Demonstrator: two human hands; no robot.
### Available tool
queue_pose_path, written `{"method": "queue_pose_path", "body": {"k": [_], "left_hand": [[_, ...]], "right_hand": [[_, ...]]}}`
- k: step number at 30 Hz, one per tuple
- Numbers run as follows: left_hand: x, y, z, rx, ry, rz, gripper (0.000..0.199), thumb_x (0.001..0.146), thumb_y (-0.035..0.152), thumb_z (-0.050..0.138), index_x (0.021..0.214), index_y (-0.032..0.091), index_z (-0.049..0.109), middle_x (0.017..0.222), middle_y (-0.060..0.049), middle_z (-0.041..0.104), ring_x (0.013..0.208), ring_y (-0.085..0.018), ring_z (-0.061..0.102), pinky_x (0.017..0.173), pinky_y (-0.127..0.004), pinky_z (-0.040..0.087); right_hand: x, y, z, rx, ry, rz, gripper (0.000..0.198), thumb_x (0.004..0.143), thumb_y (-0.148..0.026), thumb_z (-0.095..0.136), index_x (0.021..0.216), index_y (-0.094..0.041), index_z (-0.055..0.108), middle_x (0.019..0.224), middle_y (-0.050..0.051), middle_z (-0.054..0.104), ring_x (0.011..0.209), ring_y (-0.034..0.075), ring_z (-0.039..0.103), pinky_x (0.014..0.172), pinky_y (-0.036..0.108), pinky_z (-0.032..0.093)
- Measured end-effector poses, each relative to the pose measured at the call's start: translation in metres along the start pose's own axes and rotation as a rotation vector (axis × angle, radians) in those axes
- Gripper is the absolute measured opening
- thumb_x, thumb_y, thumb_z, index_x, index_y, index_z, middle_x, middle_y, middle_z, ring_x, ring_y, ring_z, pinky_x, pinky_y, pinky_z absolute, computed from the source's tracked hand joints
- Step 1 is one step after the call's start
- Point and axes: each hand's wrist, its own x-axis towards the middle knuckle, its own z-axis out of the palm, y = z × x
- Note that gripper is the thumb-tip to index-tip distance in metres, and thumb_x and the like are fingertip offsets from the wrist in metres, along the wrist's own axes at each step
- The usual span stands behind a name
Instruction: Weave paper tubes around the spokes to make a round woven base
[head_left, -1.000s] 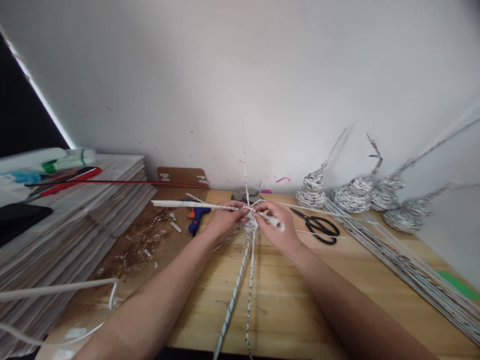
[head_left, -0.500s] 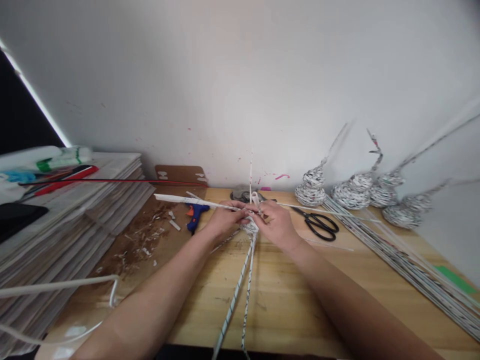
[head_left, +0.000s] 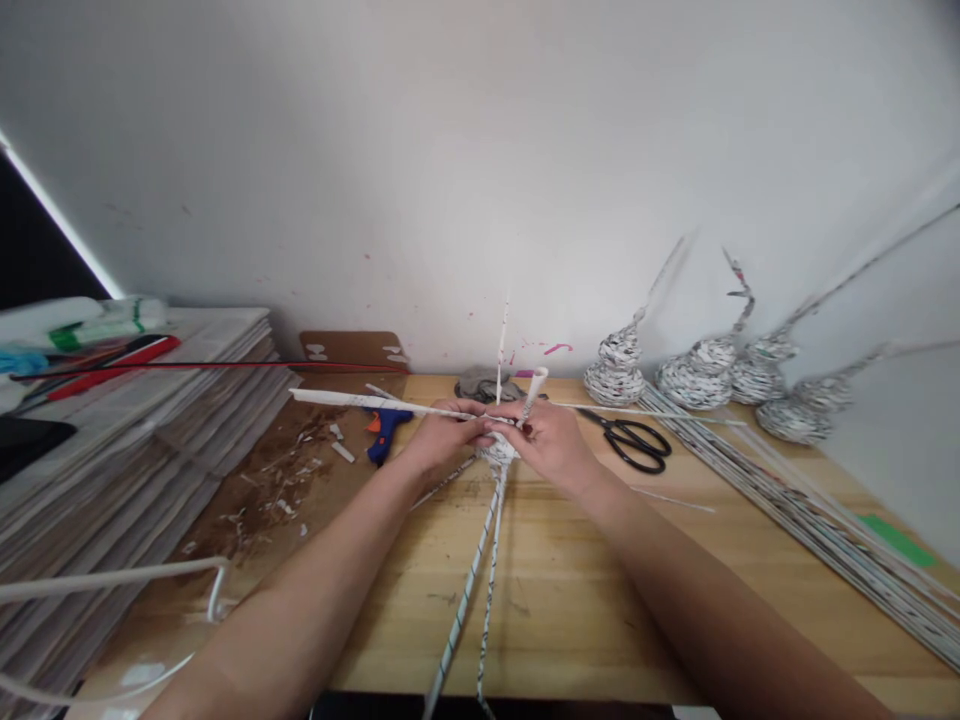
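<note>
Both hands meet over a small woven paper piece (head_left: pixel 497 451) near the middle of the table, with rolled paper tubes sticking out from it in several directions. My left hand (head_left: pixel 448 438) is closed on its left side, where a long white paper tube (head_left: pixel 337 399) runs out leftward. My right hand (head_left: pixel 553 443) pinches the right side, thumb close to the left thumb. A short paper tube (head_left: pixel 535 385) with an open flared end rises by its fingers. Two printed tubes (head_left: pixel 471 590) stretch toward me over the table. The fingers partly hide the weave.
Scissors (head_left: pixel 636 441) with black handles and a bundle of paper tubes (head_left: pixel 787 515) lie to the right. Several woven gourd shapes (head_left: pixel 613 368) stand along the wall. A blue glue gun (head_left: pixel 386 432), paper scraps and a stack of newspapers (head_left: pixel 225 370) are on the left.
The short flared tube by my right hand now stands taller and leans to the right. Both hands stay on the woven piece; the view has shifted slightly.
</note>
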Motion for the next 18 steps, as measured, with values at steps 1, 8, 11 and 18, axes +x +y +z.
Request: {"method": "queue_pose_path", "body": {"k": [1, 8, 11, 18], "left_hand": [[0.0, 0.0002, -0.0003, 0.004, 0.002, -0.002, 0.033, 0.049, 0.032, 0.09, 0.073, 0.017, 0.073, 0.074, -0.004, 0.072, 0.065, -0.015, 0.066, 0.069, -0.028, 0.055], [-0.0006, -0.001, 0.0004, 0.017, -0.024, 0.024, 0.032, 0.054, 0.033, 0.088, 0.077, 0.017, 0.073, 0.078, -0.005, 0.073, 0.067, -0.016, 0.066, 0.07, -0.029, 0.056], [-0.0006, -0.0016, 0.0008, 0.019, -0.024, 0.024, 0.033, 0.053, 0.033, 0.089, 0.077, 0.016, 0.074, 0.077, -0.006, 0.073, 0.067, -0.016, 0.066, 0.069, -0.029, 0.055], [0.0007, -0.0015, 0.0002, 0.042, -0.009, 0.016, 0.039, 0.051, 0.032, 0.089, 0.081, 0.013, 0.073, 0.079, -0.006, 0.073, 0.069, -0.016, 0.067, 0.07, -0.028, 0.055]], "right_hand": [[-0.0001, -0.0006, -0.0002, -0.008, 0.006, 0.01, 0.02, 0.091, -0.032, 0.061, 0.102, -0.024, 0.075, 0.092, 0.004, 0.076, 0.077, 0.017, 0.068, 0.071, 0.027, 0.05], [0.001, -0.0031, 0.001, 0.077, 0.046, 0.082, 0.018, 0.087, -0.028, 0.067, 0.103, -0.025, 0.076, 0.092, 0.003, 0.077, 0.079, 0.016, 0.069, 0.071, 0.026, 0.05], [0.0007, -0.0018, 0.0016, 0.07, 0.038, 0.07, 0.016, 0.086, -0.027, 0.068, 0.099, -0.025, 0.077, 0.089, 0.003, 0.077, 0.077, 0.016, 0.069, 0.069, 0.026, 0.049], [0.0008, -0.0068, 0.0009, 0.106, 0.087, 0.124, 0.011, 0.083, -0.024, 0.072, 0.092, -0.022, 0.077, 0.089, 0.003, 0.077, 0.078, 0.015, 0.07, 0.072, 0.024, 0.051]]}}
